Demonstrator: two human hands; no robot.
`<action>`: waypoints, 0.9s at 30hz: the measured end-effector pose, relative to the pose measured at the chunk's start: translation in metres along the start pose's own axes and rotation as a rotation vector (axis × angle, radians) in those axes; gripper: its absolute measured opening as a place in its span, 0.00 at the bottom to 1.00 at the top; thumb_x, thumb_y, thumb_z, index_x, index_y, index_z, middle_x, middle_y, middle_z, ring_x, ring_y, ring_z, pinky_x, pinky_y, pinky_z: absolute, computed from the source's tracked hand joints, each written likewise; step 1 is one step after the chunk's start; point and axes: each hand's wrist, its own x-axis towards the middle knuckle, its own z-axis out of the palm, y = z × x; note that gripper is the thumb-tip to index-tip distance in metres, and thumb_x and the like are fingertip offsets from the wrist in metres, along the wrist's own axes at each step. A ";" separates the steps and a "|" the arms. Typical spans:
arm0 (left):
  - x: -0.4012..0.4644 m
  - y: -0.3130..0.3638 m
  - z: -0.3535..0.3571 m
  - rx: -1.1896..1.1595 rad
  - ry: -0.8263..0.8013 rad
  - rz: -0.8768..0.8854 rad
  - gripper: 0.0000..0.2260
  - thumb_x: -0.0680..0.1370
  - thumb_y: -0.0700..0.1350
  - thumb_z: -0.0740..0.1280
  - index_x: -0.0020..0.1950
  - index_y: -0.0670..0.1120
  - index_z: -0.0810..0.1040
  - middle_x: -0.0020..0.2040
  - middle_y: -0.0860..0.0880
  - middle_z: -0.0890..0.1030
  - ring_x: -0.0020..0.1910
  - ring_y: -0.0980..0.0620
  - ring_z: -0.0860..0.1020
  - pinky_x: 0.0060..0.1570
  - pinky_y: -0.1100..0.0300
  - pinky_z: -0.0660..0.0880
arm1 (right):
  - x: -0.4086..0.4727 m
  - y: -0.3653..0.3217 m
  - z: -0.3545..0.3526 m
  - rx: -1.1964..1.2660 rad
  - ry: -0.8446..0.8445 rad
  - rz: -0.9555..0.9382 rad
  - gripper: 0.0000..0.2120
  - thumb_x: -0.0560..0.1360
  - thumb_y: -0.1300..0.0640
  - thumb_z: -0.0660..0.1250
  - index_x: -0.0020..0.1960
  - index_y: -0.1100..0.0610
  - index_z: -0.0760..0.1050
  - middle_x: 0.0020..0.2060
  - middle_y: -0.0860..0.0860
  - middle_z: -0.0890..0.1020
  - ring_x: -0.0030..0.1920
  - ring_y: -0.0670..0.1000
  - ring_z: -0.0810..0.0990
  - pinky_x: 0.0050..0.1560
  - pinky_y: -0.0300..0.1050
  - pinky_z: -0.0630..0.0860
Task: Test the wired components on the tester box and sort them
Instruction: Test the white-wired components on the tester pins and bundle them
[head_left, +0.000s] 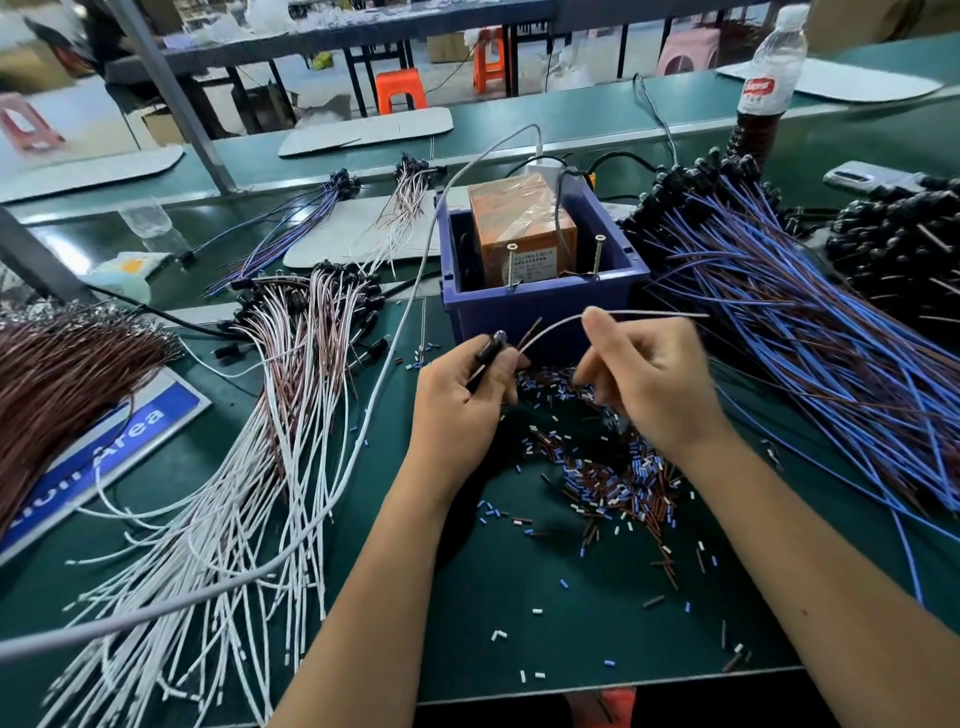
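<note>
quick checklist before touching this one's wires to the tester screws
1. Component body held: ok, left hand grips the black component.
2. White wire controlled: ok, right hand pinches the white wire, whose free end points right.
3. Brown wire free: cannot tell, only a short stretch shows.
4. Both contact screws reachable: ok, left screw and right screw stand clear in the blue bin.
5. Wire ends stripped: cannot tell, too small.
6. Tester powered: cannot tell.

left hand (467, 395) grips black component (485, 358) | right hand (649, 384) pinches its white wire (623, 313) | blue tester box (540, 306) just behind | green worktop (519, 597)
</note>
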 end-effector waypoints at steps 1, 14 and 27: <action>0.000 0.001 0.000 -0.022 0.002 0.008 0.10 0.84 0.44 0.65 0.46 0.45 0.82 0.32 0.48 0.78 0.33 0.56 0.74 0.38 0.61 0.71 | 0.000 0.000 0.006 0.098 -0.035 0.160 0.32 0.83 0.37 0.61 0.32 0.58 0.82 0.24 0.53 0.78 0.21 0.49 0.72 0.23 0.40 0.65; 0.001 0.011 0.001 -0.153 0.101 -0.003 0.10 0.83 0.46 0.64 0.45 0.51 0.82 0.41 0.55 0.82 0.32 0.63 0.72 0.37 0.68 0.68 | 0.012 0.002 -0.028 0.667 0.246 0.217 0.24 0.88 0.49 0.54 0.35 0.53 0.72 0.22 0.49 0.66 0.21 0.49 0.59 0.21 0.38 0.57; -0.005 0.027 0.011 -0.686 -0.171 -0.234 0.12 0.83 0.46 0.64 0.46 0.45 0.86 0.49 0.40 0.86 0.32 0.47 0.81 0.33 0.55 0.80 | -0.005 -0.001 0.010 0.205 -0.531 0.209 0.27 0.84 0.43 0.61 0.36 0.60 0.80 0.22 0.53 0.74 0.21 0.47 0.68 0.25 0.35 0.64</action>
